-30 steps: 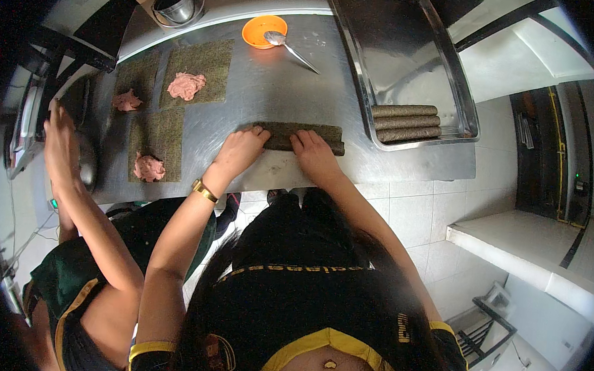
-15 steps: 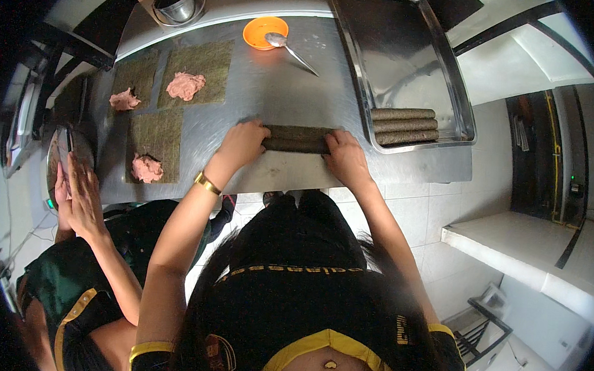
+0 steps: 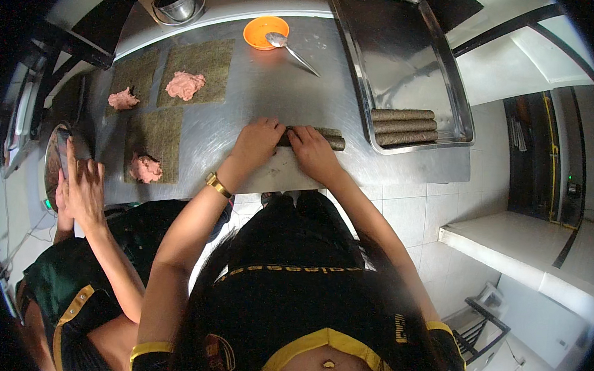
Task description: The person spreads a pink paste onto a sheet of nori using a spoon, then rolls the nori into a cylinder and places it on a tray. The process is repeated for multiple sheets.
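Left hand (image 3: pixel 258 138) and right hand (image 3: pixel 312 151) press flat on a dark seaweed roll (image 3: pixel 333 140) at the counter (image 3: pixel 275 83) centre, mid-rolling; finished rolls (image 3: pixel 404 127) lie at three o'clock, so tightening evenly seems next

A dark green seaweed roll (image 3: pixel 326 138) is lying on the grey steel worktop (image 3: pixel 262 89); pink paste (image 3: pixel 185 84) is topping green sheets (image 3: pixel 199 63); the bowl (image 3: pixel 265 32) is showing orange.

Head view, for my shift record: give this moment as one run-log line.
left hand: pressing on dark roll | right hand: same roll | tray: three finished rolls | counter: three sheets with pink filling
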Demonstrator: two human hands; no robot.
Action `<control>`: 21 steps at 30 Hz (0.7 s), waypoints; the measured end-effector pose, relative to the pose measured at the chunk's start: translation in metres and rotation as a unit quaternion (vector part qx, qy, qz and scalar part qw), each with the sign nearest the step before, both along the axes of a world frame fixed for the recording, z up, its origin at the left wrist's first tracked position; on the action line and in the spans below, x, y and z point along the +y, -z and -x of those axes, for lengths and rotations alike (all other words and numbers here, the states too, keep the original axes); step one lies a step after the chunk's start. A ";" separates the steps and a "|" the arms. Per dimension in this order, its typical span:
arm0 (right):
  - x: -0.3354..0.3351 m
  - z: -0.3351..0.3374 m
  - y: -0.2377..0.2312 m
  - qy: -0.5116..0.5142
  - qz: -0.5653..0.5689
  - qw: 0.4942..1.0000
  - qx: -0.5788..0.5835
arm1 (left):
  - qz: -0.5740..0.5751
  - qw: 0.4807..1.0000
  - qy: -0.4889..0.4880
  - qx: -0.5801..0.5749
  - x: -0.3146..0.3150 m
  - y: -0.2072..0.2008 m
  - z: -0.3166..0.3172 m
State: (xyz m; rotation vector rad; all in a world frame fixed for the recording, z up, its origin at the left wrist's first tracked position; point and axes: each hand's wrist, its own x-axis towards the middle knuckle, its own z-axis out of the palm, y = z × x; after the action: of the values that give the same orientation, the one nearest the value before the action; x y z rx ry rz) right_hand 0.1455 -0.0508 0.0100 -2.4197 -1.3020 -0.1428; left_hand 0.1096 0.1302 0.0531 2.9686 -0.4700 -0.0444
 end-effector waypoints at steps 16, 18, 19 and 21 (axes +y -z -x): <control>-0.066 -0.011 0.003 0.116 0.051 0.990 0.056 | 0.002 0.999 -0.036 0.037 -0.001 0.015 -0.005; -0.069 -0.014 -0.005 0.113 0.076 0.987 0.085 | -0.024 0.996 -0.039 0.082 -0.002 0.008 -0.009; -0.067 -0.017 -0.014 0.105 0.092 0.985 0.101 | -0.027 0.994 -0.048 0.094 -0.001 0.006 -0.012; -0.061 -0.021 -0.017 0.059 0.073 0.989 0.111 | -0.032 0.990 -0.070 0.118 0.001 0.002 -0.014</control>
State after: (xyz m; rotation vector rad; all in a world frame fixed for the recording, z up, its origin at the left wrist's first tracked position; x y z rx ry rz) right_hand 0.1665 -0.1120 0.0272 -2.5491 -1.1057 0.1912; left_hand 0.1235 0.1307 0.0512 2.9962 -0.2351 -0.3992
